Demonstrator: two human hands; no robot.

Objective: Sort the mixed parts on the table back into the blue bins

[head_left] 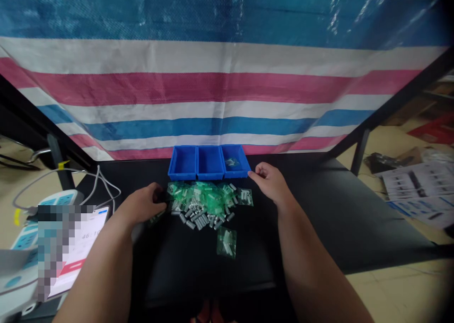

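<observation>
A pile of small grey metal cylinders (200,220) and green-tinted clear plastic bags (207,194) lies on the black table top. My left hand (144,203) is at the pile's left edge, fingers curved and thumb apart, with nothing visible between them. Under its thumb side lies another small bag, partly hidden. Beside the front right corner of the right blue bin (237,174) is my right hand (270,183), its fingers loosely curled and its thumb tip at the corner. One bag holding cylinders (245,196) rests right of the pile, another bag (227,242) in front.
Two more blue bins, the left one (183,176) and the middle one (210,175), adjoin the right bin, which contains small bagged pieces. A striped sheet (220,86) hangs behind. A phone (76,247), power strips (26,235) and white cables (101,181) occupy the left side.
</observation>
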